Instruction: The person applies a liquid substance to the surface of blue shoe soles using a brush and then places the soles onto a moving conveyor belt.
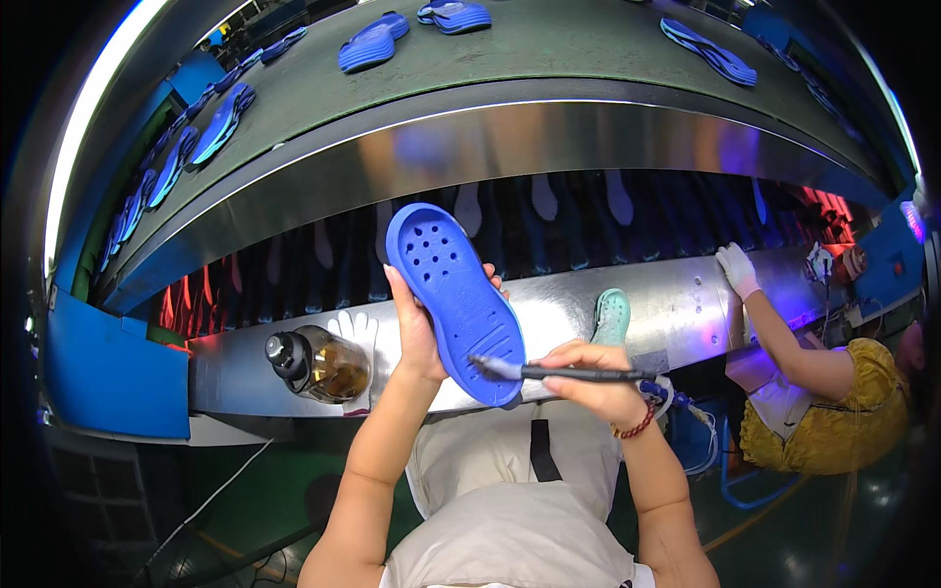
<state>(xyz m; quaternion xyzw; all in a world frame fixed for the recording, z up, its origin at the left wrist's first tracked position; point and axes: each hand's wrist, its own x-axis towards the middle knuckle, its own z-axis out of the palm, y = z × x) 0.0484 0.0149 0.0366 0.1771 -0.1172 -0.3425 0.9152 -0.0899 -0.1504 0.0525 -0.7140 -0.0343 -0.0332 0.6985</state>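
blue sole (459,294) in left hand (419,338), brush (532,372) in right hand (595,380)

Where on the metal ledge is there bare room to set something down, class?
The ledge is bare between the green clog and the co-worker's gloved hand, and left of the bottle. It is crowded around the bottle and adjoining white glove.

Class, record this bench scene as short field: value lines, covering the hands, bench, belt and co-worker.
Left hand: holds a blue sole, holes at its far end
Right hand: holds a brush, bristles at the sole's near end
Bench: bottle and white glove to the left, green shoe to the right
Belt: several blue sandals
Co-worker: at right, gloved hand by the bench
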